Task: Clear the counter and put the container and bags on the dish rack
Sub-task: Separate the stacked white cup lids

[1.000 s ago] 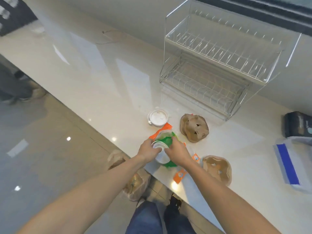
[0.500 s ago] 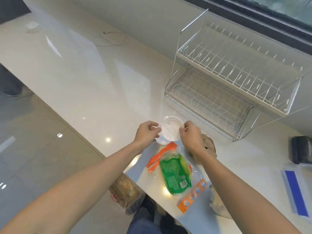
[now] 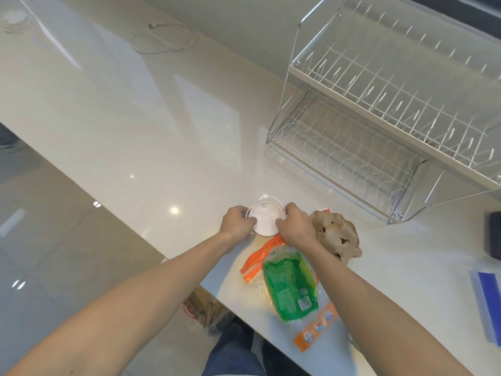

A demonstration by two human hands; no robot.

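Note:
A round white container [image 3: 267, 219] with its lid on sits on the pale counter [image 3: 162, 131]. My left hand [image 3: 237, 221] grips its left rim and my right hand [image 3: 295, 226] presses its right rim. Just below them lies a clear bag with green contents and orange trim [image 3: 290, 289]. A crumpled brown paper bag [image 3: 336, 240] rests right of my right hand. The two-tier wire dish rack [image 3: 379, 126] stands at the back right with nothing on it.
A white cable [image 3: 165, 40] lies coiled at the back of the counter. A dark box [image 3: 493, 237] and a blue-and-white pack [image 3: 488, 299] sit at the right edge. The counter's front edge runs diagonally, with grey floor [image 3: 54, 226] and another bag [image 3: 206, 310] below it.
Both hands moved up from the green bag to the white container and set a lid on it. The view has shifted closer to the rack; the second brown bag is out of view.

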